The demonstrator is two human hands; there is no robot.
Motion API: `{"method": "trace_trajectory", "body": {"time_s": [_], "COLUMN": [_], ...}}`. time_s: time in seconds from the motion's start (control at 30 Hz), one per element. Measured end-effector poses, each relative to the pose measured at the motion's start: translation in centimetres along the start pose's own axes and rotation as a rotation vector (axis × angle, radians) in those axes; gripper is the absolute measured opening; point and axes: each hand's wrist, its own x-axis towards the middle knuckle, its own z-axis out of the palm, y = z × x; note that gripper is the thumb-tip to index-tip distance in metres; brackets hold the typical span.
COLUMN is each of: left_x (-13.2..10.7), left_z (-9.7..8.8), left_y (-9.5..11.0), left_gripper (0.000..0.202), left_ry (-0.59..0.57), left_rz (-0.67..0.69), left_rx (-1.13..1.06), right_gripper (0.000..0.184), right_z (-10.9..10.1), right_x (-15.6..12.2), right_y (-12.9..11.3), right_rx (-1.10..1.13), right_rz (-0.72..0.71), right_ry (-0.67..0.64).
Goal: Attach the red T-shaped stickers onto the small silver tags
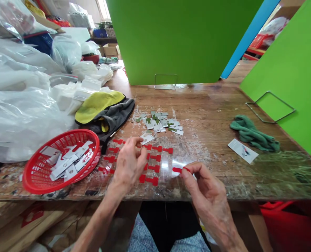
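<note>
My right hand [206,196] pinches a small red T-shaped tag [177,170] between thumb and forefinger, low over the tabletop. My left hand [129,162] hovers above rows of similar red tags [153,168], its fingers bent and the thumb apart from the forefinger. Just beyond its forefinger is a white card [147,138]; whether the finger touches it, I cannot tell. Some red tags are hidden under the left hand. Farther back lies a loose pile of white cards with green tags [159,121].
A red plastic basket [29,178] of white cards stands at the left, beside a yellow and grey cloth [100,106] and heaped plastic bags [21,119]. At right lie a green cloth [252,133] and a printed card [242,151]. Green panels [181,42] rise behind.
</note>
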Motion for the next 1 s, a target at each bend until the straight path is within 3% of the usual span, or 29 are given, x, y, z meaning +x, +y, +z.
{"method": "trace_trajectory", "body": {"time_s": [0.1, 0.2, 0.3, 0.53, 0.63, 0.73, 0.87, 0.93, 1.0], "left_x": [3.4, 5.6, 6.6, 7.7, 6.1, 2.6, -2.2, -3.6, -4.3], "left_z": [-0.3, 0.1, 0.5, 0.1, -0.2, 0.5, 2.6, 3.3, 3.4], "left_y": [-0.3, -0.9, -1.5, -1.3, -0.2, 0.9, 1.6, 1.5, 1.3], "left_gripper": [0.02, 0.008, 0.002, 0.027, 0.018, 0.02, 0.036, 0.034, 0.03], "left_ry": [0.024, -0.01, -0.043, -0.092, -0.149, -0.236, -0.326, -0.316, -0.289], "left_rz": [0.048, 0.062, 0.07, 0.034, -0.014, -0.082, -0.298, -0.337, -0.329], "left_rx": [0.351, 0.378, 0.338, 0.011, -0.244, -0.534, -1.184, -1.283, -1.241], "right_gripper": [0.021, 0.025, 0.027, 0.023, 0.017, 0.023, 0.038, 0.035, 0.029], "right_z": [-0.4, -0.3, 0.0, 0.8, 1.3, 2.2, 3.3, 3.4, 3.1], "right_x": [0.1, 0.1, 0.0, 0.4, 0.9, 1.5, 1.5, 1.2, 0.8], "right_y": [0.2, 0.8, 1.2, 1.4, 1.1, 0.7, 0.6, 0.5, 0.4], "right_rx": [0.044, 0.101, 0.108, 0.157, 0.258, 0.357, 0.454, 0.458, 0.445], "right_rz": [0.049, 0.119, 0.134, 0.135, 0.131, 0.149, 0.19, 0.186, 0.162], "right_ry": [-0.057, -0.08, -0.094, -0.101, -0.051, 0.031, 0.09, 0.064, 0.005]}}
